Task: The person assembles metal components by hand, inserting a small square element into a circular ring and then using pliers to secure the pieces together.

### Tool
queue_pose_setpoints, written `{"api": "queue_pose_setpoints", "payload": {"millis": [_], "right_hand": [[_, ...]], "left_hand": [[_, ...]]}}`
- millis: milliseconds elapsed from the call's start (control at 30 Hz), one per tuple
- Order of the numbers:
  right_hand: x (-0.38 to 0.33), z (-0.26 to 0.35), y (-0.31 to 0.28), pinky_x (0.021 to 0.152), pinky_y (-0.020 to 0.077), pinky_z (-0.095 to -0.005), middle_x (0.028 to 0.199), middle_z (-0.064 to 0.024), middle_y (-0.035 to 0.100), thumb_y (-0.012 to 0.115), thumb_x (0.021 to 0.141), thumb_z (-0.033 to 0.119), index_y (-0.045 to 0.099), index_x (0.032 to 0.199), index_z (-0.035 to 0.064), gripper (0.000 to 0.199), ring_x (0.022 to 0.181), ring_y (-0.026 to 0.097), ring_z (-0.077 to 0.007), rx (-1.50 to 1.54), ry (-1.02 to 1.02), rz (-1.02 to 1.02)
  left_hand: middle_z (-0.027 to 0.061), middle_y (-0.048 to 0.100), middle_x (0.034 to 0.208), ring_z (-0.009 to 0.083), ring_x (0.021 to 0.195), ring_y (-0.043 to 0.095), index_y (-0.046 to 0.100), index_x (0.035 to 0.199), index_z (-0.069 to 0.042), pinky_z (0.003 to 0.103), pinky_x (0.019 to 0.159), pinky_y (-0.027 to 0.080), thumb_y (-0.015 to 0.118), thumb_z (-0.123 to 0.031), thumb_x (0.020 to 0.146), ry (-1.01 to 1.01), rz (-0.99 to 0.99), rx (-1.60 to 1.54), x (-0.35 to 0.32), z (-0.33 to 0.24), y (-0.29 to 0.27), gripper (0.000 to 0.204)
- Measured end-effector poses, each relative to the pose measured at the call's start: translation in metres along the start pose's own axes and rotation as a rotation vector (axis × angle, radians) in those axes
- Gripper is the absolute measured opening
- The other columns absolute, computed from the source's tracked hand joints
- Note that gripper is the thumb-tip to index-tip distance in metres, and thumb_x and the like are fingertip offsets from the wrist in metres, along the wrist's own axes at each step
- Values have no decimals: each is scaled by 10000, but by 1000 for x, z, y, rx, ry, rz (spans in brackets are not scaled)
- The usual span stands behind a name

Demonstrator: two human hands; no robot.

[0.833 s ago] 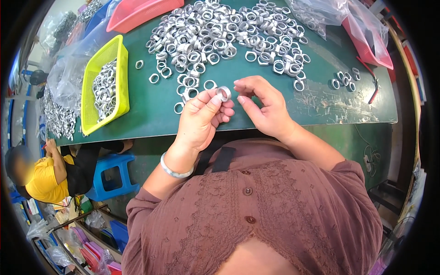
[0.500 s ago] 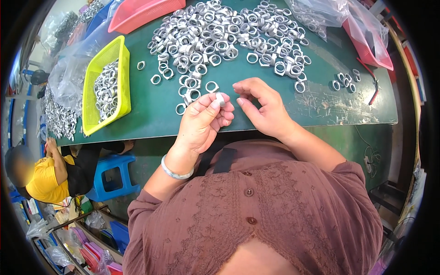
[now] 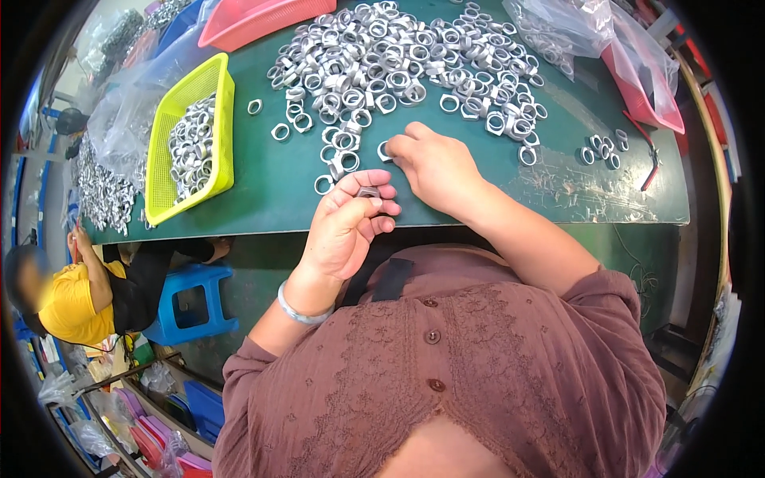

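Observation:
My left hand [image 3: 344, 227] is curled near the table's front edge, its fingertips pinching a small silver metal ring [image 3: 368, 192]. My right hand [image 3: 434, 163] rests on the green table [image 3: 271, 179] just beyond it, fingertips touching another silver ring [image 3: 385, 150] at the near edge of a big heap of silver rings [image 3: 398, 56]. A few loose rings [image 3: 335, 159] lie between the heap and my left hand.
A yellow-green basket [image 3: 187, 139] with several rings stands at the left. A pink tray [image 3: 255, 17] sits at the back, a red tray under clear plastic bags [image 3: 637, 72] at the right. A seated person in yellow [image 3: 60, 299] and a blue stool [image 3: 191, 303] are at the lower left.
My right hand has moved away from my left hand, forward to a ring at the heap's edge. My left hand stays near the table edge holding its ring.

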State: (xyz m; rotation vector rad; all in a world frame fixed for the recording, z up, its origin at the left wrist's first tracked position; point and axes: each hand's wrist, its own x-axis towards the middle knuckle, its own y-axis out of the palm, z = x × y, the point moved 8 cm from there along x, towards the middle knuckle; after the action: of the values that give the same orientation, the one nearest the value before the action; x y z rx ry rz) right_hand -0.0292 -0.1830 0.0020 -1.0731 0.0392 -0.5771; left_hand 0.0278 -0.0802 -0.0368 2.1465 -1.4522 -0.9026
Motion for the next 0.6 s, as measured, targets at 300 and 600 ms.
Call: {"api": "queue_pose_setpoints", "payload": {"millis": [300,600], "right_hand": [[-4,-20,9,579,423,-227,759,-32,562,596,798,105,586,885,41,109,638,514,-108,1119,333,180],[-12,-12,7,586,419,-196,765,-18,572,582,832,130,571,896,12,134,651,513,-74,1513,346,191]], "left_hand": [[76,589,907,155,819,582,547,993,-23,261,655,484,491,-78,852,42,-67,66,2,-3,4,161],[63,593,883,126,757,554,562,1001,-21,250,638,452,499,-74,843,106,-33,55,5,-11,14,178]]}}
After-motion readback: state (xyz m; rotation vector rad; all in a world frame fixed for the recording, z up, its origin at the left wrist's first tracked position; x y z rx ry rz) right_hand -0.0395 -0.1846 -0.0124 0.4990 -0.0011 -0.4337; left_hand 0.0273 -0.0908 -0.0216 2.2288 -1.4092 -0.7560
